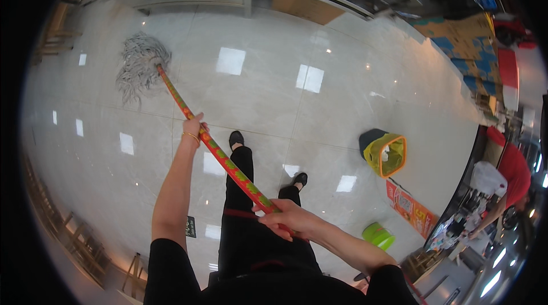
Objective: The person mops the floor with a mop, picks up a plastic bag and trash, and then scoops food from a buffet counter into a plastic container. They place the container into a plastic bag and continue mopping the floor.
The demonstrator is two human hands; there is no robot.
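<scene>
A string mop with a red, green-patterned handle [223, 156] slants across the view in front of me. My left hand [195, 127] grips the handle partway down, a yellow bangle on that wrist. Near the top end, close to my waist, my right hand [289, 220] is wrapped around it. The grey mop head [143, 65] lies spread on the shiny tiled floor [257, 104] at the upper left. My two black shoes stand on the tiles, one on each side of the handle's upper part.
A lined waste bin [373, 151] stands to the right, near an orange printed banner [411, 208] and a green bucket [378, 236]. Metal counters and a cardboard piece [306, 5] line the far side. A person in red [516, 170] bends at a counter, right. Wooden stools [81, 236] stand at left.
</scene>
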